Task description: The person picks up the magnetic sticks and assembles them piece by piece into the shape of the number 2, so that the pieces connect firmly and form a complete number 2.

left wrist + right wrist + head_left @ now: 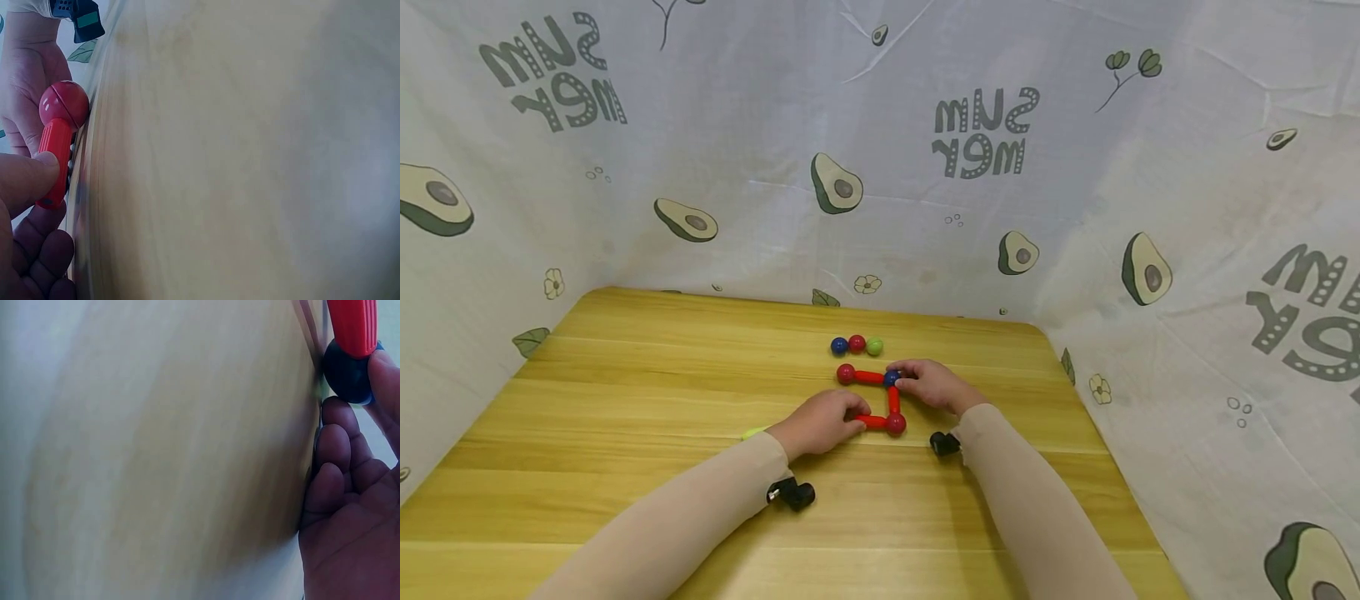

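Red rods and balls form an angular chain on the wooden table. My left hand (pixel 824 423) pinches the end of the near red rod (pixel 55 150) between thumb and finger; that rod joins a red ball (pixel 896 424) at the near corner. From there another red rod (pixel 893 400) runs back to a blue ball (pixel 892 378), which my right hand (pixel 934 385) grips with thumb and fingertips. A third red rod (pixel 869 377) leads left from the blue ball to a second red ball (pixel 846 374). In the right wrist view, the blue ball (pixel 347 374) sits against the thumb.
Behind the chain, a loose blue ball (pixel 839 346), red ball (pixel 857 343) and green ball (pixel 875 346) lie in a row. A yellow-green piece (pixel 754 432) shows partly behind my left wrist. A patterned white cloth (pixel 910 250) hangs around the table (pixel 647 392).
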Motion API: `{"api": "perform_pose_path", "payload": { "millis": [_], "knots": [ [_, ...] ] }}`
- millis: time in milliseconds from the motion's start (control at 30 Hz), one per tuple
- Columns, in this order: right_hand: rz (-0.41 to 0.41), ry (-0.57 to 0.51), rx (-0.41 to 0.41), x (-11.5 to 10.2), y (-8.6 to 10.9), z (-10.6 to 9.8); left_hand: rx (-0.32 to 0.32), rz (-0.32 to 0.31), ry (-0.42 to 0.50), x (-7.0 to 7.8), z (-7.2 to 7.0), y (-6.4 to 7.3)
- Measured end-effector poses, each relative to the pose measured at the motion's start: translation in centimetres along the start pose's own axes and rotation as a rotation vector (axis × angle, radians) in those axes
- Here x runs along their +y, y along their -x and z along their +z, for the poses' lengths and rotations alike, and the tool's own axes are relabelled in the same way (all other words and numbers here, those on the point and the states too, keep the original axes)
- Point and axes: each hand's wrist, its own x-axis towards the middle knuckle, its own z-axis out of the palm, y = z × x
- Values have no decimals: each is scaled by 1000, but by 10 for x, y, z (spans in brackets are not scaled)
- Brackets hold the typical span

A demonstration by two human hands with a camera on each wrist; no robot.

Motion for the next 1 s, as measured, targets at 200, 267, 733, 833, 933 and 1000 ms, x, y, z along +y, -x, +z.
{"api": "perform_pose_path", "payload": {
  "millis": [200, 267, 733, 833, 933, 1000],
  "knots": [
    [5, 8, -3, -1, 4, -2, -3, 1, -10, -1, 2, -1],
    [11, 5, -3, 0, 6, -2, -6, -2, -9, -1, 2, -1],
    [-41, 77, -16, -4, 38, -5, 6, -2, 6, -2, 2, -1],
    [-84, 111, -67, -7, 46, -2, 10, 2, 0, -4, 3, -2],
    [-108, 106, -113, -10, 53, 1, 11, 3, 8, -5, 3, -2],
    [-121, 97, -133, -12, 56, 4, 12, 6, 13, -5, 3, -2]
  ]
}}
